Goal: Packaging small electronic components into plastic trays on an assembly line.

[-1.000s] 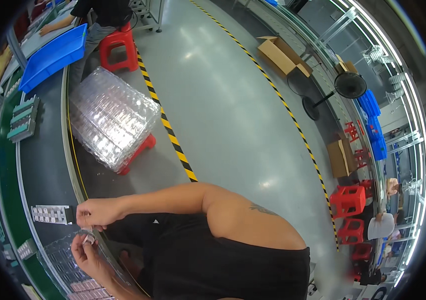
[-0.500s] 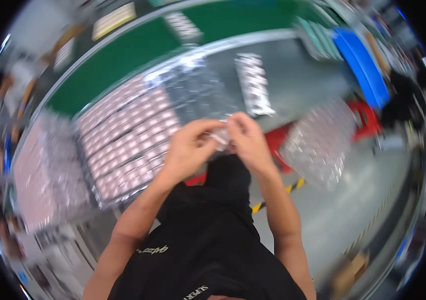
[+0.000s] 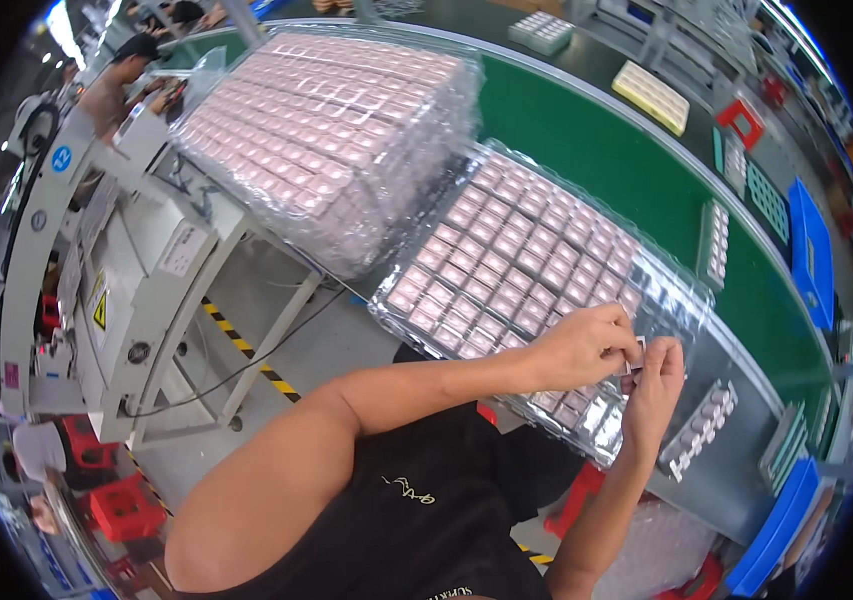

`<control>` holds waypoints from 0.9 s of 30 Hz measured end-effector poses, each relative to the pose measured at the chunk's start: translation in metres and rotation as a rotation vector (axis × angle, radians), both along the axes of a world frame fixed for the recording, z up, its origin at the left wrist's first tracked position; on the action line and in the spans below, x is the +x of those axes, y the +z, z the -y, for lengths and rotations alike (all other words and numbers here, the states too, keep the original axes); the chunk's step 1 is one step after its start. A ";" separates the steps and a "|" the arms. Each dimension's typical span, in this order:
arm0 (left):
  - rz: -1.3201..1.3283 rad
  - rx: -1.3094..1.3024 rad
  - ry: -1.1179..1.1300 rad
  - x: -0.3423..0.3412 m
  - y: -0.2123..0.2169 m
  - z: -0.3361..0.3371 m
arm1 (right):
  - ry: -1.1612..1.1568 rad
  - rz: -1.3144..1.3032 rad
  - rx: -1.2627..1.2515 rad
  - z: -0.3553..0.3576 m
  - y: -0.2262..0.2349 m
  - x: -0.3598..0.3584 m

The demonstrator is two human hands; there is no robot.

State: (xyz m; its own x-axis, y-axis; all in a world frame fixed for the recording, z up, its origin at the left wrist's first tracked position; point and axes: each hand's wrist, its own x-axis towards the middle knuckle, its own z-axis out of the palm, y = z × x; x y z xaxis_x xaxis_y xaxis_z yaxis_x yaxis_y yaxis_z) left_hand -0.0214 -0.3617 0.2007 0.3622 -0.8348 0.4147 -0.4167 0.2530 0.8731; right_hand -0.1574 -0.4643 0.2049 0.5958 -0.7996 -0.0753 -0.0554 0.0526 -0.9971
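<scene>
A clear plastic tray (image 3: 516,270) filled with rows of small pink parts lies on the edge of the work table. My left hand (image 3: 586,345) and my right hand (image 3: 658,385) meet over the tray's near right corner. Fingertips of both hands pinch one small pale part (image 3: 637,352) between them, just above the tray. A few cells under my hands look clear rather than pink. My black shirt fills the lower middle of the view.
A tall film-wrapped stack of pink-filled trays (image 3: 336,130) stands to the left. Beyond runs a green conveyor belt (image 3: 596,140) carrying small trays. A small tray of parts (image 3: 701,430) lies at right, near blue bins (image 3: 811,250). A white machine frame (image 3: 146,270) and red stools (image 3: 121,505) stand at left.
The view has swung from the floor and aisle round to the trays on the table. My hands have stayed close together and now pinch a part over the tray's corner.
</scene>
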 end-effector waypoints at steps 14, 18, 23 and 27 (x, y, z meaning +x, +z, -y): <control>0.085 0.130 0.013 0.032 0.009 -0.006 | 0.170 0.067 0.144 0.005 -0.008 0.026; 0.098 0.174 -0.014 0.035 0.006 -0.007 | 0.243 0.093 0.204 0.009 -0.010 0.022; 0.103 0.201 -0.006 0.036 0.004 -0.006 | 0.145 0.047 0.106 0.011 -0.011 0.009; 0.126 0.243 0.040 0.035 -0.007 0.003 | 0.047 -0.070 -0.105 0.016 -0.008 -0.012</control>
State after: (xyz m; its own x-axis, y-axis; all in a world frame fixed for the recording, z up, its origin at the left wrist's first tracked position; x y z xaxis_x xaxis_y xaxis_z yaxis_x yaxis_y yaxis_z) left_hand 0.0136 -0.3644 0.1936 0.3549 -0.9015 0.2476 -0.5314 0.0234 0.8468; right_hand -0.1692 -0.4802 0.1968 0.6289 -0.7766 -0.0356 -0.1254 -0.0561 -0.9905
